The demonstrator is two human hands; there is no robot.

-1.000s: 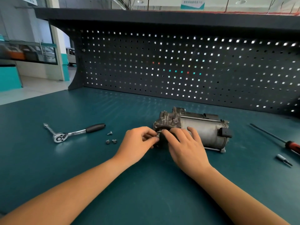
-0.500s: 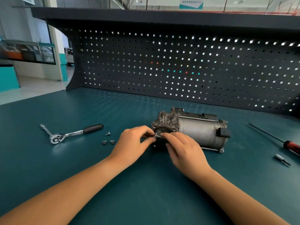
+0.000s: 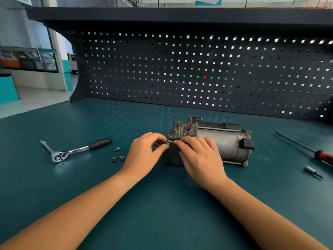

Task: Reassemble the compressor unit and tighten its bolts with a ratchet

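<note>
The grey compressor unit (image 3: 221,141) lies on its side on the green bench top, its open end facing me. A dark cover plate (image 3: 173,153) stands against that end. My left hand (image 3: 144,156) pinches the plate's upper left edge between thumb and fingers. My right hand (image 3: 200,157) covers the plate's right side, fingertips curled on its top edge. Left of the hands lie three loose bolts (image 3: 118,156) and a chrome ratchet (image 3: 72,150) with a black handle.
A red-handled screwdriver (image 3: 313,152) and a small bit (image 3: 312,171) lie at the right of the bench (image 3: 162,213). A dark pegboard (image 3: 198,73) with a shelf above it closes off the back.
Both hands have brought the cover plate up against the compressor's open end, which was showing half a second ago. The right hand's fingers shifted onto the plate's top edge.
</note>
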